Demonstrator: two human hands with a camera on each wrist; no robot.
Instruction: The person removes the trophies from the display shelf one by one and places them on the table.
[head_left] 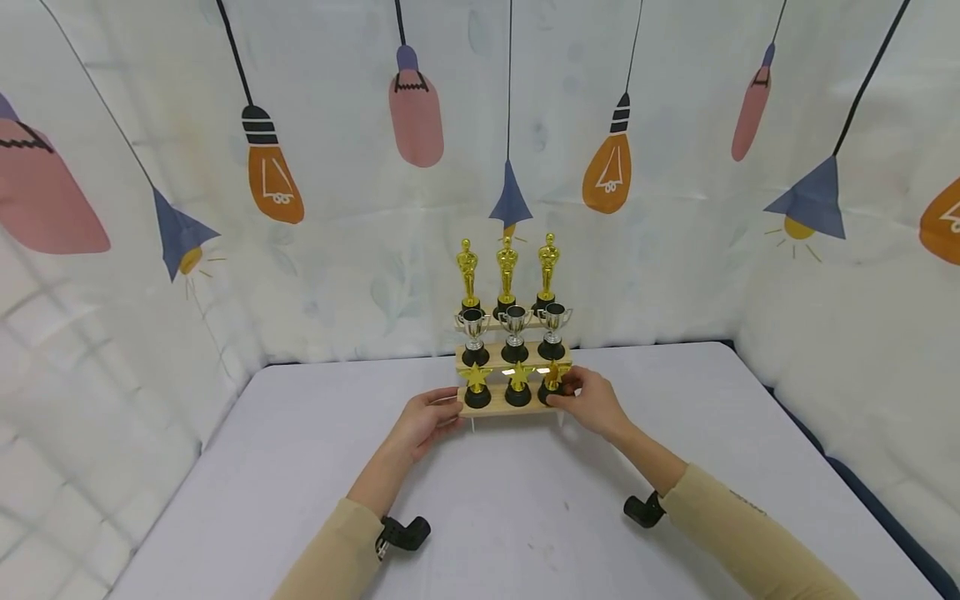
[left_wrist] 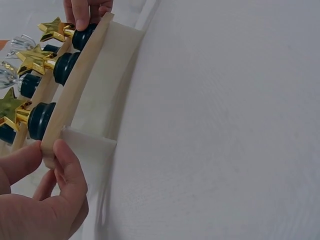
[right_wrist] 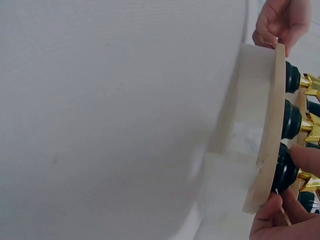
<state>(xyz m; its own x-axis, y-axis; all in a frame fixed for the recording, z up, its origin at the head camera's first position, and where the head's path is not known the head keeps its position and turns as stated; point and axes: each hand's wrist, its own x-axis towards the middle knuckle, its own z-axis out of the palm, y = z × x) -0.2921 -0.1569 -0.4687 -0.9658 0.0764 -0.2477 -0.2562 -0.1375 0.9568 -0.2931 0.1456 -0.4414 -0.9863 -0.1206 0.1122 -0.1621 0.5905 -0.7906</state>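
A tiered stand with wooden shelves [head_left: 498, 409] and pale supports [right_wrist: 256, 90] bears trophies in three rows. On the lowest tier stand three gold star trophies with black bases. My left hand [head_left: 429, 421] pinches the left end of that lowest board [left_wrist: 82, 82] between thumb and fingers. At the opposite end, my right hand [head_left: 594, 406] holds the black base of the rightmost star trophy [right_wrist: 284, 167], which sits on the board. Three silver cups [head_left: 514, 325] fill the middle tier. Gold figurine trophies [head_left: 507, 271] stand on top, their bases partly hidden behind the cups.
The stand is on a white-covered table [head_left: 337, 433], towards its far edge. Behind and at both sides hangs a pale curtain [head_left: 337, 275] printed with lamps and bulbs. A black wrist camera [head_left: 406, 533] is strapped to my left wrist, another [head_left: 643, 510] to my right.
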